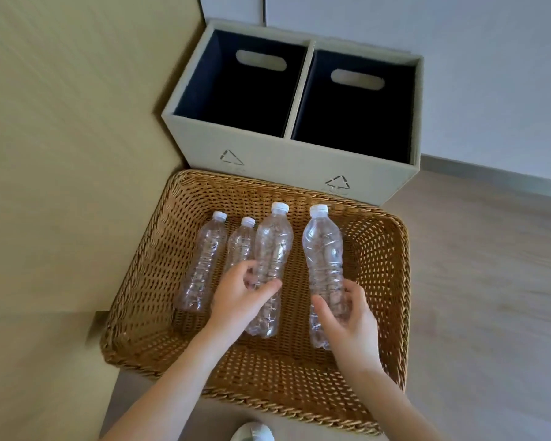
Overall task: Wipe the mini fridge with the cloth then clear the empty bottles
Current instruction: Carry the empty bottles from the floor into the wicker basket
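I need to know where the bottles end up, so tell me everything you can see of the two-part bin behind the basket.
The bin is a pale grey-green box standing on the floor against the wall, just behind the wicker basket. A central divider splits it into two open-topped compartments with dark inner liners, each with an oval handle cut-out in its far wall. No contents show in either. Its front face carries two triangular recycling symbols. Neither hand touches it.

Both forearms are bare, with no sleeves showing. The left hand (239, 300) and right hand (347, 323) wear no gloves or rings. One white shoe (252, 432) shows below.
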Demonstrator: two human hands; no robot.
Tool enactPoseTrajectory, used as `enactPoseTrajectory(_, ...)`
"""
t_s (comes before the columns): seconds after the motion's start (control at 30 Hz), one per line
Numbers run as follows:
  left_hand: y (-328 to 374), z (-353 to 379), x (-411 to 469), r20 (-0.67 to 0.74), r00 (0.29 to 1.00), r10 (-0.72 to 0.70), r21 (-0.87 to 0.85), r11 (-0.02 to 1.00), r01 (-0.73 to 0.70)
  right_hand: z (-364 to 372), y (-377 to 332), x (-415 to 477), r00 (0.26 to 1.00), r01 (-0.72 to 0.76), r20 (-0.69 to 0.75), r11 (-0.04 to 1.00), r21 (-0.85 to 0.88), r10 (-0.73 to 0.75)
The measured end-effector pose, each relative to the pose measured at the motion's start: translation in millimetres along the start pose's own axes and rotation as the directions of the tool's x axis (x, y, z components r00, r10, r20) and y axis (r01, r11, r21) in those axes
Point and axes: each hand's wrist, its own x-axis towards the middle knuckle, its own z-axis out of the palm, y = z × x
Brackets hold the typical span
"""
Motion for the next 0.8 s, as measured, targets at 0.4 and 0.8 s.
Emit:
enactPoseTrajectory(0.4,-44.3,27.1,59.4,-0.025,0.994,0.105,0.217,0.971,-0.097,54.1,66.4,52.2,1.000,-0.021,-0.009,0.999,0.027,0.021)
enactPoseTrajectory(0.8,-57.6,41.7,67.7,0.063,0.994,0.090,0.377,0.920,-0.107,68.1,82.7,59.0,0.995,-0.097,0.017,0.979,-0.180,0.102)
